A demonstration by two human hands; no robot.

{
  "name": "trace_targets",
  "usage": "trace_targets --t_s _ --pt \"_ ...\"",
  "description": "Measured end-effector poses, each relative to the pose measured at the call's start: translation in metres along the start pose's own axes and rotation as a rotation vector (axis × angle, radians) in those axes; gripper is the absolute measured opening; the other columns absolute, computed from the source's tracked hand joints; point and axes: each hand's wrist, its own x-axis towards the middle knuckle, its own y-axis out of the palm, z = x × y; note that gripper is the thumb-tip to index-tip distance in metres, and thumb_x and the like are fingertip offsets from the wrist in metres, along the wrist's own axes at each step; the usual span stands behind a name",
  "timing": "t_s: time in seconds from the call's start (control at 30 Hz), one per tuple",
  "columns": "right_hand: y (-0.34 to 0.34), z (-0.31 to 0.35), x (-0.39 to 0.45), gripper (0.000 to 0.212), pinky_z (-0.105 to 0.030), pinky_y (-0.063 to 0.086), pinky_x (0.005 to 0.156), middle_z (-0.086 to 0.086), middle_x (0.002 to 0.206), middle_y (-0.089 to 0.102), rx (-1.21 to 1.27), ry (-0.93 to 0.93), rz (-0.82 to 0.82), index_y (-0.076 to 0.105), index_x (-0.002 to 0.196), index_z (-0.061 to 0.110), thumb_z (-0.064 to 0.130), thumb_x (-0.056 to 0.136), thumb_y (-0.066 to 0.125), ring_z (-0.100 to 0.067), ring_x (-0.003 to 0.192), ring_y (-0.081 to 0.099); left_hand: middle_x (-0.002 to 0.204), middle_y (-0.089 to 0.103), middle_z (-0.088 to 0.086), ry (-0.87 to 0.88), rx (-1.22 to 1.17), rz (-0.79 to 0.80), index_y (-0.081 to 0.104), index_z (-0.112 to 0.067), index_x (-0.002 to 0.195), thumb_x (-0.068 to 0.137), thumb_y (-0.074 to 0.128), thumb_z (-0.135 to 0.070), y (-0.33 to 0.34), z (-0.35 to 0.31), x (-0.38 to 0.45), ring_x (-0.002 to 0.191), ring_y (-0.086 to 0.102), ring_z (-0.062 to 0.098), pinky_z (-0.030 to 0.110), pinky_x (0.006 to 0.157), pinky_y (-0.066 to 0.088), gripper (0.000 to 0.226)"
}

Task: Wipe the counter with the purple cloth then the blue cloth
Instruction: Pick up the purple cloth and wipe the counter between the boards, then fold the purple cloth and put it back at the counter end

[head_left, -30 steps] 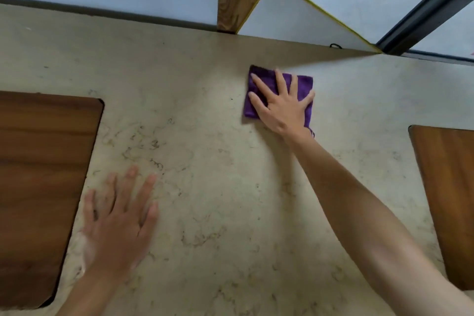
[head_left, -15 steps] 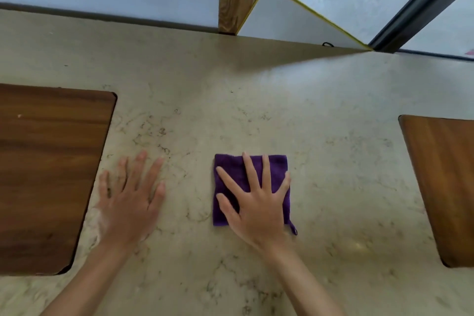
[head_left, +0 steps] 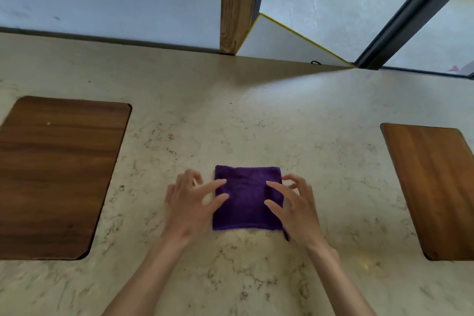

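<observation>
A folded purple cloth lies flat on the beige marbled counter, near the middle of the head view. My left hand is at the cloth's left edge, fingers spread, two fingertips over the cloth. My right hand is at its right edge, fingers apart and curled, fingertips on or just above the cloth. Neither hand grips it. No blue cloth is in view.
A dark wooden board is set in the counter at the left, a lighter one at the right. A wooden post, a wall and window frames stand along the counter's far edge.
My right hand drew the cloth from the far side toward me, then lifted off it. My left hand came across from the left to the cloth's left edge.
</observation>
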Motion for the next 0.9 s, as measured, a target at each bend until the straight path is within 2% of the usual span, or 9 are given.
trace_targets --t_s 0.17,0.3,0.43,0.57,0.7,0.73,0.8,0.9 --pt "-0.013 -0.011 0.017 0.047 -0.029 0.039 0.104 0.04 0.134 0.025 0.007 -0.043 0.149 0.066 0.121 0.048 0.034 0.079 0.081 0.012 0.117 0.031 0.098 0.038 -0.013 0.021 0.044 0.132 0.063 -0.062 0.12 0.073 0.065 -0.072 0.007 -0.002 0.001 0.094 0.036 0.008 0.03 0.087 0.028 0.049" --pt "-0.015 -0.008 0.023 0.046 -0.029 0.041 0.104 0.028 0.125 0.036 -0.002 -0.011 0.175 0.067 0.119 0.045 0.033 0.077 0.084 0.0 0.11 0.034 0.089 0.038 -0.016 -0.045 0.001 0.111 0.066 -0.062 0.115 0.073 0.068 -0.068 0.006 -0.006 0.003 0.091 0.038 0.008 0.031 0.084 0.026 0.043" --pt "-0.016 0.002 0.028 0.042 -0.025 0.042 0.087 0.029 0.113 0.036 -0.061 0.025 0.181 0.064 0.112 0.045 0.029 0.078 0.083 0.001 0.111 0.036 0.077 0.037 -0.019 -0.114 -0.081 0.06 0.074 -0.055 0.098 0.073 0.077 -0.056 0.009 -0.017 0.005 0.086 0.04 0.007 0.031 0.08 0.022 0.025" --pt "-0.009 0.012 0.027 0.026 -0.029 0.051 0.078 0.016 0.112 0.045 -0.185 -0.018 0.07 0.065 0.106 0.038 0.025 0.087 0.077 -0.009 0.103 0.048 0.075 0.039 -0.018 -0.138 -0.069 0.038 0.076 -0.047 0.089 0.074 0.079 -0.049 0.01 -0.026 0.012 0.083 0.044 0.009 0.032 0.079 0.025 0.016" --pt "-0.006 0.021 0.03 0.021 -0.033 0.047 0.092 0.004 0.104 0.05 -0.175 0.073 0.065 0.064 0.107 0.033 0.019 0.092 0.071 -0.018 0.098 0.047 0.085 0.043 -0.015 -0.166 -0.037 0.111 0.07 -0.041 0.093 0.082 0.073 -0.044 0.007 -0.037 0.017 0.088 0.042 0.01 0.029 0.084 0.027 0.012" --pt "-0.009 0.025 0.031 0.021 -0.031 0.044 0.092 0.002 0.103 0.05 -0.132 0.115 0.096 0.063 0.108 0.034 0.018 0.094 0.068 -0.019 0.098 0.047 0.087 0.043 -0.014 -0.169 -0.041 0.134 0.069 -0.039 0.095 0.085 0.071 -0.041 0.005 -0.038 0.017 0.09 0.043 0.01 0.028 0.085 0.028 0.01" --pt "-0.019 0.034 0.033 0.02 -0.025 0.044 0.081 -0.003 0.104 0.054 0.006 0.172 0.16 0.06 0.107 0.032 0.016 0.097 0.062 -0.022 0.097 0.052 0.09 0.043 -0.014 -0.201 -0.117 0.159 0.063 -0.038 0.094 0.09 0.067 -0.035 -0.003 -0.041 0.016 0.09 0.05 0.011 0.027 0.082 0.036 0.006" --pt "-0.04 0.048 0.031 0.018 -0.013 0.044 0.065 -0.005 0.1 0.067 0.154 0.119 0.185 0.057 0.106 0.023 0.008 0.097 0.059 -0.016 0.084 0.061 0.099 0.048 -0.007 -0.231 -0.265 0.148 0.059 -0.039 0.096 0.095 0.061 -0.028 -0.025 -0.047 0.015 0.089 0.06 0.016 0.032 0.076 0.051 0.012"
